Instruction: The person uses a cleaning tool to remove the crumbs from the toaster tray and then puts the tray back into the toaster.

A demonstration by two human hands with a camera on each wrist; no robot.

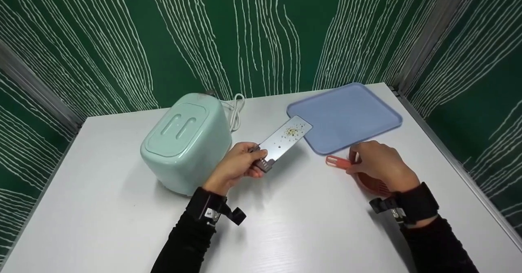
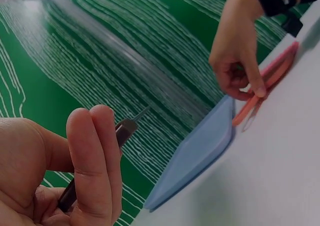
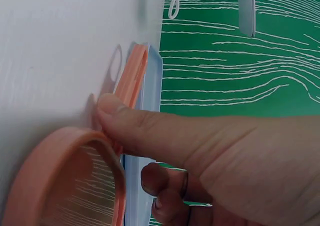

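Note:
My left hand (image 1: 238, 165) grips the dark end piece of a flat metal crumb tray (image 1: 285, 140), thumb on top, and holds it above the table. Yellowish crumbs (image 1: 293, 131) lie scattered toward the tray's far end. Over on the right, my right hand (image 1: 379, 163) pinches the handle of an orange tool (image 3: 131, 78) between thumb and fingers. Its handle ends in a loop, and a wide, rimmed head lies partly under the hand in the head view. I cannot tell exactly what kind of tool it is.
A mint-green toaster (image 1: 187, 138) stands left of my left hand, its white cord (image 1: 235, 112) coiled behind it. At the back right a blue tray (image 1: 346, 116) lies on the white table (image 1: 277, 232). Green walls (image 1: 269, 40) with white lines close the back and sides.

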